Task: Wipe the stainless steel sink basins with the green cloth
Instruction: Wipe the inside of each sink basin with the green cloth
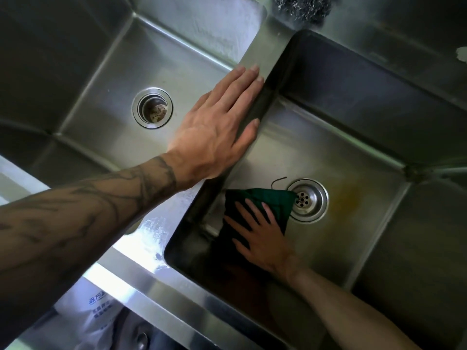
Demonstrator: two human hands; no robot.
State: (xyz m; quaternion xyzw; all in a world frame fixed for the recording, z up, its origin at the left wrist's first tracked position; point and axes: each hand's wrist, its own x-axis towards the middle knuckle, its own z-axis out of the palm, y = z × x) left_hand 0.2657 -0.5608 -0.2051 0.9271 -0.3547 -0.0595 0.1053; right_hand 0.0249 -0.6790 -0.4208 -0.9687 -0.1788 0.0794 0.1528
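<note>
Now, cloth: I see the green cloth (255, 210) flat on the floor of the right basin (353, 223), its corner touching the drain (307, 199).
Right hand (260, 236): fingers spread wide, palm pressing the cloth down; I judge this is for wiping pressure.
Left hand (222, 125): open and flat on the divider (257, 49) between the 2 basins, holding nothing; I judge it braces my lean.
Left basin (101, 79): bare, strainer (152, 108) in place.
Steel scourer (303, 7): on the far rim.
Writing: a white bag (96, 314) below the front edge carries blue print, too blurred to read.
</note>
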